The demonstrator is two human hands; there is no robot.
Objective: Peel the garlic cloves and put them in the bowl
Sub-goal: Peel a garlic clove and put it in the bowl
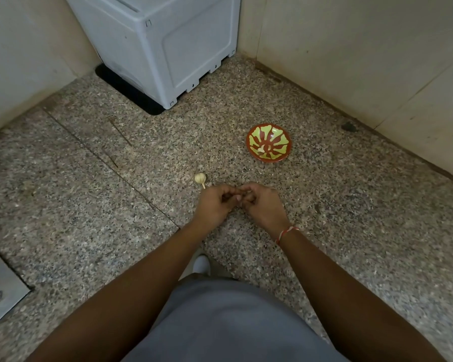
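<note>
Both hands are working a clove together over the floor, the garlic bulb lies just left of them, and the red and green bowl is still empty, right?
Not quite. The head view shows the bowl already holds a pale piece, apparently a peeled clove. The rest stands: left hand and right hand meet over the floor, garlic bulb just left.

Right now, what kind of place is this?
Likely a home kitchen or utility corner. The speckled granite counter meets tiled walls, a grey plastic appliance sits at the back, and a garlic bulb and painted bowl are out for prep.
</note>
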